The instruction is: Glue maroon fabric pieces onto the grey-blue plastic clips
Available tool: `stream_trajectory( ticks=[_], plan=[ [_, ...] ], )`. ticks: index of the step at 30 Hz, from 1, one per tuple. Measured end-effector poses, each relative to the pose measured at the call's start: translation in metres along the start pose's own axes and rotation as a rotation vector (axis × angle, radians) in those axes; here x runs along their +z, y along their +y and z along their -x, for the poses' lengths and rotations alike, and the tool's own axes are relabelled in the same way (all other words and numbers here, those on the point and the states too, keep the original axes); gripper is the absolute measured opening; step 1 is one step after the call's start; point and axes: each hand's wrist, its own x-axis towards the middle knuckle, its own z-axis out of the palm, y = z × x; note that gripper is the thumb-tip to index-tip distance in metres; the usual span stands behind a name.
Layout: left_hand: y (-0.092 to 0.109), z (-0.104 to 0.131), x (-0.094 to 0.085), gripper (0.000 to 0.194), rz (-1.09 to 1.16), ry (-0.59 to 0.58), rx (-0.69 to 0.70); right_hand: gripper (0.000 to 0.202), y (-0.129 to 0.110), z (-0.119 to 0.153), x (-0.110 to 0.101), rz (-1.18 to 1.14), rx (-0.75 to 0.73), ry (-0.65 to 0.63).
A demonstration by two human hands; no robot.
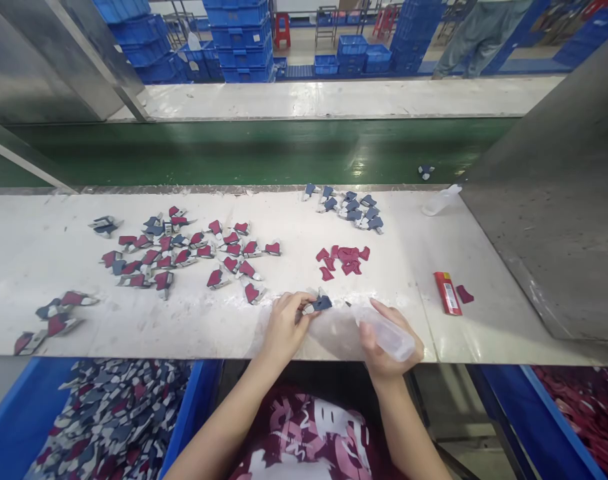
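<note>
Between the thumb and fingers of my left hand (287, 325) is a small dark blue and grey part (322, 303), held just above the white tabletop. My right hand (391, 343) is wrapped round a translucent squeeze bottle (387, 332). The bottle's dark narrow tip points left, toward the blue part and a little apart from it. Beyond my hands lies a small pile of loose maroon pieces (349, 255). Farther back is a group of blue and grey parts (353, 208). To the left, many similar parts with maroon faces (183, 257) are spread out.
A red box (448, 293) and one maroon piece (465, 294) lie at right, with another translucent bottle (441, 200) behind. A green belt (264, 152) runs along the far side, carrying one part. Blue bins (194, 400) stand below the table; a metal panel (559, 193) rises at right.
</note>
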Motion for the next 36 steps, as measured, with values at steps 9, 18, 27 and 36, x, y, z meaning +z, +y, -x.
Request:
stream_trajectory(
  ticks=[9, 18, 27, 36],
  plan=[
    [0.001, 0.000, 0.001, 0.017, 0.029, 0.003, -0.005, 0.022, -0.010, -0.009, 0.007, -0.051, -0.011, -0.147],
    [0.002, 0.000, 0.001, 0.019, 0.018, 0.005, -0.003, 0.021, -0.011, -0.013, 0.011, -0.025, -0.008, -0.165],
    [0.001, 0.000, 0.000, 0.020, 0.014, 0.003, 0.000, 0.021, -0.009, -0.012, 0.012, -0.024, -0.026, -0.149],
    [0.003, 0.001, 0.000, 0.022, 0.012, 0.015, 0.001, 0.017, -0.008, -0.009, 0.012, -0.033, 0.036, -0.098]
  ],
)
